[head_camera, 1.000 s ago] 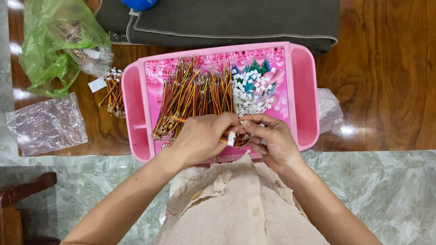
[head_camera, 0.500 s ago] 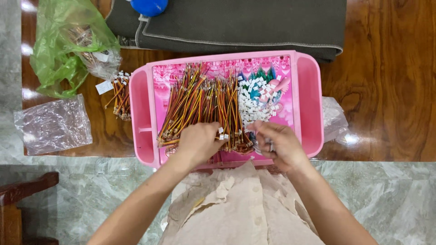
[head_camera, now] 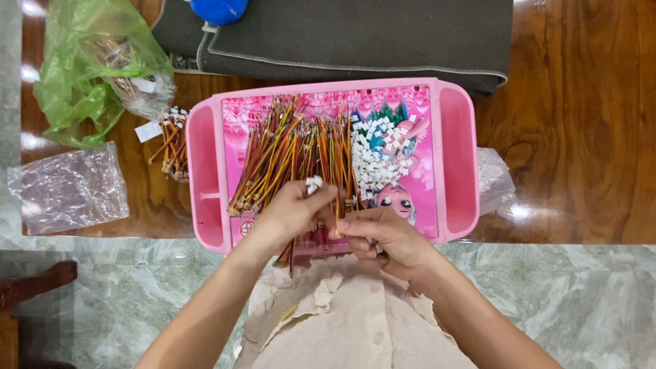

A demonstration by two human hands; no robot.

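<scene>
One pink plastic tray [head_camera: 456, 154] is sitting on the wooden tabletop [head_camera: 581, 137], rectangular with rounded corners, a printed cartoon floor and a side pocket at each end. Two hands are working over the tray's near edge. The left hand [head_camera: 290, 215] is pinching a thin wire [head_camera: 335, 205] with a small white connector [head_camera: 313, 183] at its far tip; the wire's long axis is running near to far across the tray, connector end pointing away from the person. The right hand [head_camera: 383, 236] is curling narrowly, fingertips meeting the wire's near end just beside the left hand; whether it is gripping cannot be told.

Inside the tray, one pile of red, yellow and orange wires [head_camera: 287, 154] is lying left of centre, strands mostly running near to far, too many to count. Right of it one heap of tiny white plastic connectors [head_camera: 379, 147] is lying.

Left of the tray a small wire bundle [head_camera: 174, 147] is resting on the wood. Beyond that are one crumpled green bag [head_camera: 89, 68] and one clear bag [head_camera: 68, 188]. Another clear bag [head_camera: 493, 181] is peeking out right of the tray. Behind the tray a dark grey mat [head_camera: 355, 34] is lying flat, with one blue round thing [head_camera: 219, 9] on it.
</scene>
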